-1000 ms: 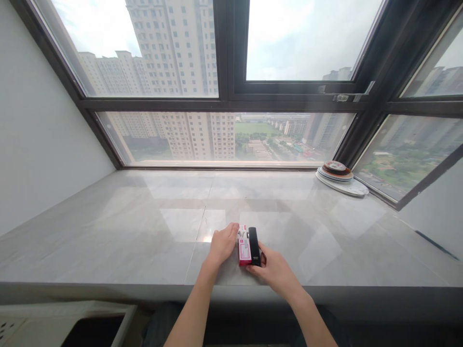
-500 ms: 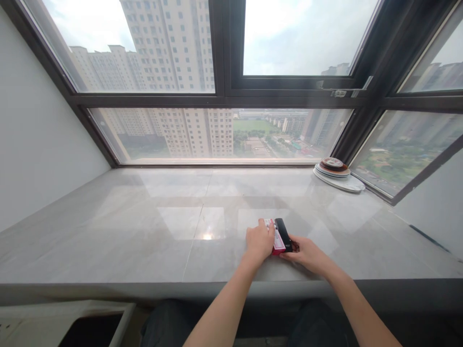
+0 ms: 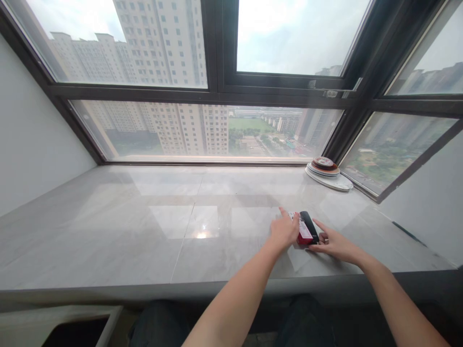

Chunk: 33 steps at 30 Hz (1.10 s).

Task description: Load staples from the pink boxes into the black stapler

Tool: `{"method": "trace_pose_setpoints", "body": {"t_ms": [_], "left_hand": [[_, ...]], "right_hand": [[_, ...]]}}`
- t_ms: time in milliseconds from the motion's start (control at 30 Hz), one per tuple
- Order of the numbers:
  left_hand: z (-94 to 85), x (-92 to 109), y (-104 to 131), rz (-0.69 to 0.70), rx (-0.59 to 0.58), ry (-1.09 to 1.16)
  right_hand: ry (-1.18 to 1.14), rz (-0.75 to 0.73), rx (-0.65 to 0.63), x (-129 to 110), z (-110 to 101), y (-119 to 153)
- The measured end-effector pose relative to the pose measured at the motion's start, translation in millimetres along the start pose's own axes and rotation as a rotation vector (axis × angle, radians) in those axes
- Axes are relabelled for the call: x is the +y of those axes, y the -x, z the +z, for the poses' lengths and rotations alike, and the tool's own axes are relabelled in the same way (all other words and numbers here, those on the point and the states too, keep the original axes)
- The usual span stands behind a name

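A small red and white box (image 3: 306, 233) lies on the grey countertop (image 3: 108, 231), right of centre. Pressed close along its right side is a slim black object, apparently a stapler (image 3: 309, 225). My left hand (image 3: 285, 229) is at the left side of the box, one fingertip by its upper edge and another finger stretched forward past it. On the other side, my right hand (image 3: 334, 245) has its thumb by the near end of the stapler and its index finger raised apart from it. Neither hand wraps round anything.
Several plates (image 3: 328, 174) are stacked in the far right corner against the dark window frame (image 3: 217, 96). A white wall (image 3: 32, 130) bounds the left side. Below the counter's front edge is a light-coloured bin or box (image 3: 113, 320) with a dark opening.
Both hands, the box and the stapler have shifted right along the countertop. Fingers of both hands have spread more. The view has turned slightly to the right.
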<state>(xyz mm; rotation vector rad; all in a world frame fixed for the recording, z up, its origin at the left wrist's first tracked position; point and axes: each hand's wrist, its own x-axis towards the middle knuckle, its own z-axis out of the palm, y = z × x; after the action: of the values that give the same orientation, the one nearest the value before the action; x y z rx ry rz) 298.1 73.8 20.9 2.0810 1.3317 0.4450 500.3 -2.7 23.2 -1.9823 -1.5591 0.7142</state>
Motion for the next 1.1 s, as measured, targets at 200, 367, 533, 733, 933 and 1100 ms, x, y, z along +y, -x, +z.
{"method": "trace_pose_setpoints", "body": {"t_ms": [200, 367, 533, 733, 933, 1100], "left_hand": [[-38.1, -81, 77, 0.161, 0.152, -0.191], [-90.9, -158, 138, 0.044, 0.335, -0.433], [-110.0, -196, 165, 0.006, 0.345, -0.578], [-107.2, -196, 166, -0.007, 0.342, -0.58], [-111.5, -198, 168, 0.01, 0.335, -0.567], [-112.0, -198, 169, 0.016, 0.344, -0.562]], "right_hand": [[-0.113, -0.109, 0.11, -43, 27, 38], [-0.067, -0.4, -0.095, -128, 127, 50], [0.351, -0.447, -0.02, -158, 191, 41], [0.502, -0.38, 0.015, -157, 202, 44], [0.524, -0.387, 0.032, -158, 204, 46], [0.534, -0.39, 0.035, -158, 204, 47]]}}
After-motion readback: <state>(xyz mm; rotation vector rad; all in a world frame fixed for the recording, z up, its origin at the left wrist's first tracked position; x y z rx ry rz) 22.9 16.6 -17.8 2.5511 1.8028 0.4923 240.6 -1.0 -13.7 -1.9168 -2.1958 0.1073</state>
